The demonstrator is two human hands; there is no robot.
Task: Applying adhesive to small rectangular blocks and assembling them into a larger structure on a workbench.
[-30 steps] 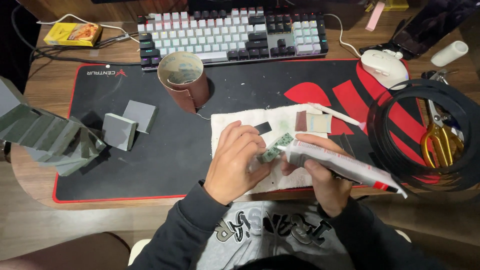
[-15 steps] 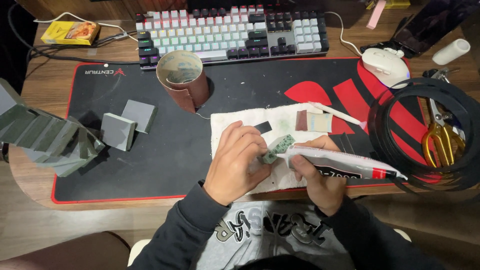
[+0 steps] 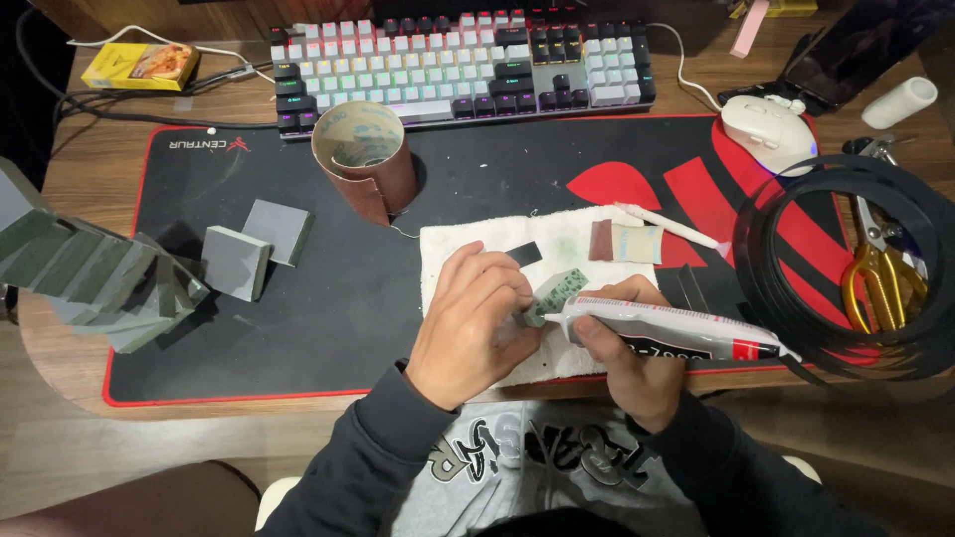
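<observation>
While the left hand (image 3: 476, 323) pinches the small green-speckled rectangular strip (image 3: 557, 294) between its closed fingers (image 3: 507, 298), the right hand (image 3: 627, 348) is wrapped shut around the white squeeze tube of glue with red-and-black print (image 3: 676, 333), and the tube's nozzle sits right at the strip's lower end. Both are held just above the white cloth pad (image 3: 468, 244) spread on the black and red desk mat (image 3: 328, 298) that covers the bench.

From this head view, doing the step well seems to call for a light, steady squeeze, the nozzle kept touching the strip, and the left fingers kept clear of the wet spot so nothing sticks to skin. Resting both wrists on the bench edge would likely steady the work.

The tube's long axis runs nearly level across the picture, nozzle pointing to the person's left, tail end toward the coiled black band (image 3: 846, 268) on the right. The strip slants, its upper end toward the far right, its lower end toward the left hand.
</observation>
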